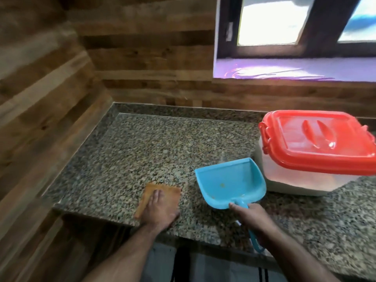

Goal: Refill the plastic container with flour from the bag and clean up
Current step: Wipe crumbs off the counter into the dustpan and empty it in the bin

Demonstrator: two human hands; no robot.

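— Both forearms come in from the bottom, over the near edge of the granite counter (142, 143). What is each hand doing?

— Left hand (157, 210) lies flat on an orange cloth (168, 192), fingers straight and close together, pressing it to the stone just beside the counter's front-left corner. Right hand (256, 218) is curled round the handle of a blue dustpan (227, 182), thumb stretched forward along the handle's top; the end of the handle sticks out past the counter's front edge.

— Where does the pan sit?

— Its mouth points away, toward the back wall, with a few yellowish specks inside. Whether it rests on the stone or hangs just above it I cannot tell.

— And the plastic container?

— Plastic container (301, 180) stands on the right, just beside the pan's far right corner, red lid (317, 139) on top, white flour showing through its clear wall. Flour bag is not in view.

— Room to move?

— Open granite runs from the cloth back to the raised strip along the wood-panelled wall (142, 53) and leftward to the side wall. A window (284, 27) sits above the container.
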